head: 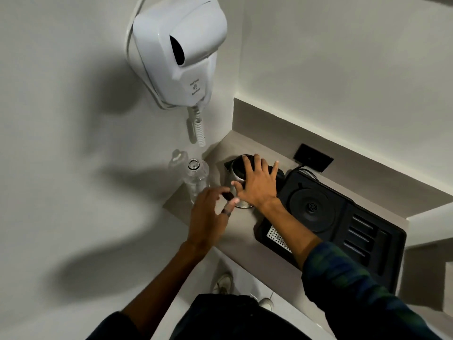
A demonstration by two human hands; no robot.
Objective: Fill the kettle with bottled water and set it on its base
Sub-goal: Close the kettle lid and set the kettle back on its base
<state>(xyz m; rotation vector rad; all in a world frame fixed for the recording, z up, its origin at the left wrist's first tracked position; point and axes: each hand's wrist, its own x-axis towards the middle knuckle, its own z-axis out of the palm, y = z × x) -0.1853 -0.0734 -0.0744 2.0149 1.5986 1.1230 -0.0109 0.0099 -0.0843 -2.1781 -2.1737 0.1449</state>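
A white wall hairdryer (177, 50) hangs with its coiled cord (199, 128) above the counter (245, 231); a black socket plate (313, 157) sits behind.

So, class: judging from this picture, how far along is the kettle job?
Done: the bottle stands uncapped beside the kettle; whether water was poured cannot be seen. In hand: the right hand rests on the kettle's top. Left: setting it on the bare round base.

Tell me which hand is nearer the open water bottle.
Left. The left hand hovers just beside the water bottle; the right hand lies spread over the kettle, farther right.
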